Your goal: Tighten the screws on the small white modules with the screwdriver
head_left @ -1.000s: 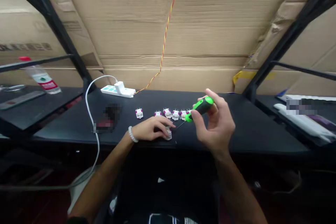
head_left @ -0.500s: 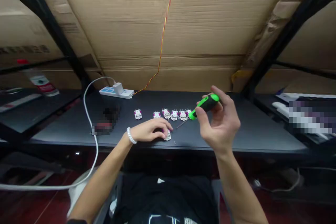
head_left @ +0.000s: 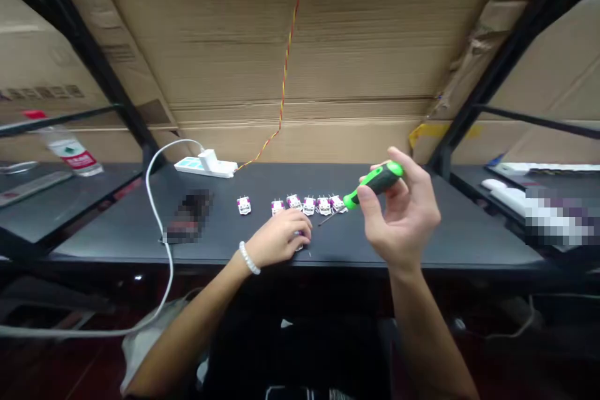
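Note:
In my right hand [head_left: 407, 215] is a green-and-black screwdriver [head_left: 377, 182], pinched by the handle between thumb and fingers. Its thin metal shaft slants down to the left, the tip near the table's surface. Closed fingers of my left hand [head_left: 284, 234] rest low over the table, around a small white-and-purple part [head_left: 299, 248] that they mostly cover. Just behind that hand stands a row of similar parts [head_left: 309, 205], with another such part [head_left: 244, 205] apart to the left. A tiny thin piece, perhaps a screw [head_left: 309, 254], lies near the front edge.
A white power strip [head_left: 187, 165] with a plugged-in adapter sits at the back left, its white cable [head_left: 149, 187] looping down over the table edge. A blurred dark object [head_left: 190, 215] lies left. Black metal posts [head_left: 100, 56] frame both sides; cardboard [head_left: 356, 44] stands behind.
My left hand has shifted slightly right and curled further over the small part, hiding more of it. My right hand with the screwdriver has moved a little to the right.

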{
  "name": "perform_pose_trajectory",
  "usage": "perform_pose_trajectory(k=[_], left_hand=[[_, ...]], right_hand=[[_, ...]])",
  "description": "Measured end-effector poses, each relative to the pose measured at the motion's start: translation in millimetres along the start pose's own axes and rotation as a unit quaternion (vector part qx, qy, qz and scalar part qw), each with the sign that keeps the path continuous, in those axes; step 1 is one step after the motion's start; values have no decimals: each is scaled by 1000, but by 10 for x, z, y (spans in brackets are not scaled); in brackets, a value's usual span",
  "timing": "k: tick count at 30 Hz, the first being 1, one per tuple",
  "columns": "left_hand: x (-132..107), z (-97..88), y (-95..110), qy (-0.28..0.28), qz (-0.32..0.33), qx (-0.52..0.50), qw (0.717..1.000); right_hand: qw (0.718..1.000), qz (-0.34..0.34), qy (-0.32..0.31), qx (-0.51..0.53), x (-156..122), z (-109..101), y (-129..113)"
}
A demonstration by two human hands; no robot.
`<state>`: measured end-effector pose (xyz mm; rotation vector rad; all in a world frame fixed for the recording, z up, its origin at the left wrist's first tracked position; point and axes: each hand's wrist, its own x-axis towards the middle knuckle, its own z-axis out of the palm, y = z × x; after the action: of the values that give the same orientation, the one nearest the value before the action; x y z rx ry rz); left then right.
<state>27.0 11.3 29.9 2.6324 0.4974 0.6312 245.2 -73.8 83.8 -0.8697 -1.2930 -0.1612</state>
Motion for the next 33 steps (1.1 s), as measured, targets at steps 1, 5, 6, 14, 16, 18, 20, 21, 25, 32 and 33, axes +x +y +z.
perform_pose_trajectory(k=[1, 5, 6, 14, 16, 18, 20, 21, 25, 32, 33], left_hand=[[-5, 5, 18, 2, -12, 12, 1000], [-41, -75, 104, -8, -29, 44, 999], [-53, -110, 122, -13, -24, 43, 999], [-125, -187, 114, -122, 23, 13, 992], [-119, -156, 105, -128, 25, 8, 991], [-113, -135, 100, -127, 34, 3, 991], [-115, -127, 89, -125, 47, -3, 991], [-120, -127, 80, -123, 50, -4, 991], [-137, -128, 13, -121, 55, -14, 991], [-126, -115, -113, -109, 73, -27, 991], [-121, -112, -128, -105, 76, -28, 991]], right_hand=[[1000, 0, 0, 2, 2, -1, -2], [1000, -10, 8, 11, 19, -11, 10], [1000, -14, 12, 9, 26, -17, 17], [1000, -21, 22, -3, 63, -62, 39], [1000, -21, 21, -5, 64, -62, 35], [1000, -22, 20, -5, 65, -59, 32], [999, -24, 21, -3, 68, -56, 29], [999, -26, 22, 0, 69, -55, 27], [999, -25, 20, 8, 70, -53, 17], [1000, -21, 14, 10, 63, -48, 27], [1000, -21, 13, 8, 63, -47, 30]])
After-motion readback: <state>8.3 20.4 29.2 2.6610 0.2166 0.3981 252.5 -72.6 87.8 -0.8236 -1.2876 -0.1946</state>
